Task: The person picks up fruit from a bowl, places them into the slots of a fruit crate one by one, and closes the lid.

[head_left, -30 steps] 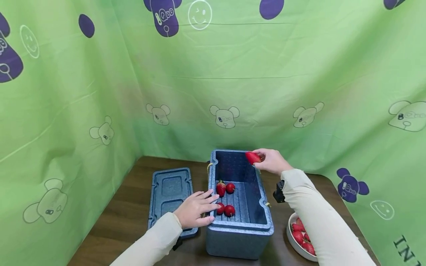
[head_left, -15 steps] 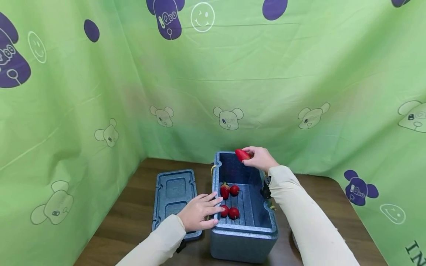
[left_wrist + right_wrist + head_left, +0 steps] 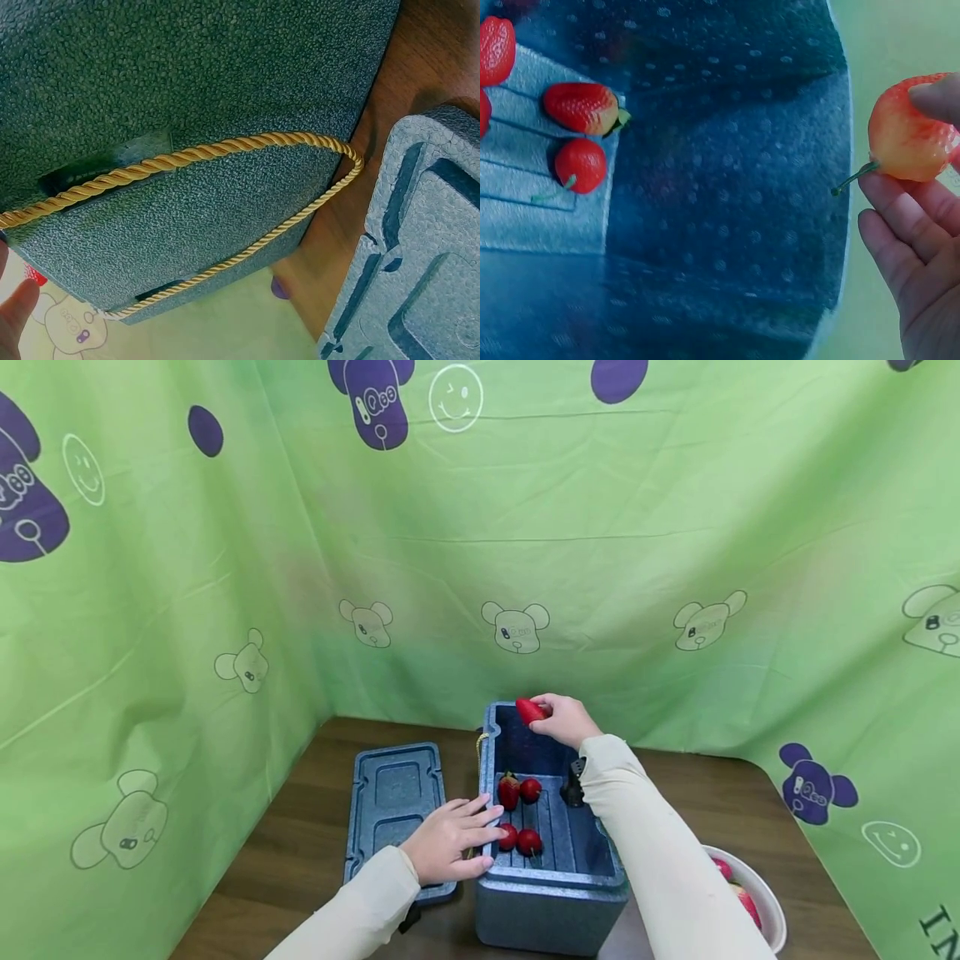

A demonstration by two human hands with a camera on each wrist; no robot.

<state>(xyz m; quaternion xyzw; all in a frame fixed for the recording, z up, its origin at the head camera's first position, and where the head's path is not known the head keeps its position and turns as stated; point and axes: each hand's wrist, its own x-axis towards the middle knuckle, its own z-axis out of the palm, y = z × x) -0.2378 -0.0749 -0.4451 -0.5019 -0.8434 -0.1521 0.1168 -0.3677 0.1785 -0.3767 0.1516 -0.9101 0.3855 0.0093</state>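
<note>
At the near right of the desk, beside its right edge, sits a white bowl with red fruit in it; the right sleeve hides part of both. Left of it stands a blue-grey foam box, its uncovered top facing up and its long side running toward the desk's far edge.

The left hand rests on the box's left rim, fingers extended and slightly spread, thumb nearest the box's near corner, gripping nothing. A black device shows below the left sleeve. Between the box and the desk's left edge lies a matching foam lid, recessed panels upward. A twisted yellow rope loops from the box's left side.

On the ribbed floor of the box, along its left wall, four red fruits lie in two pairs: the nearer pair close to the left fingertips, and farther in, a leafy strawberry just beside a round red fruit with a green stem.

Above the far end of the box, the right hand pinches a held strawberry between thumb and fingers; the wrist view shows its yellowish, stemmed end. A black device hangs under that wrist.

Behind the desk's far edge hangs a green cloth printed with purple shapes and outlined bear heads.
</note>
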